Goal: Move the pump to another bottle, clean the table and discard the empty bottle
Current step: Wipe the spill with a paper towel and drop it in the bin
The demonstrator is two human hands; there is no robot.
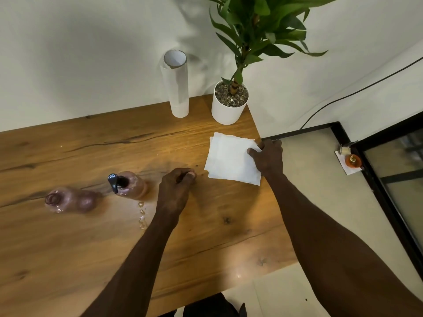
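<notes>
A pinkish bottle [134,185] with a black pump [113,181] stands on the wooden table [68,248]. To its left is a second pinkish bottle [68,199] with an open neck and no pump. Several small drops of liquid [142,216] lie in a line in front of the pump bottle. My left hand [176,191] rests on the table just right of the pump bottle, fingers curled and empty. My right hand [267,157] grips the right edge of a folded white paper towel [231,157] lying near the table's right edge.
A paper towel roll [176,85] stands upright at the back by the wall. A potted plant in a white pot [229,110] sits beside it at the table's back right corner. The floor [320,191] lies to the right, with a black-framed glass door [393,179].
</notes>
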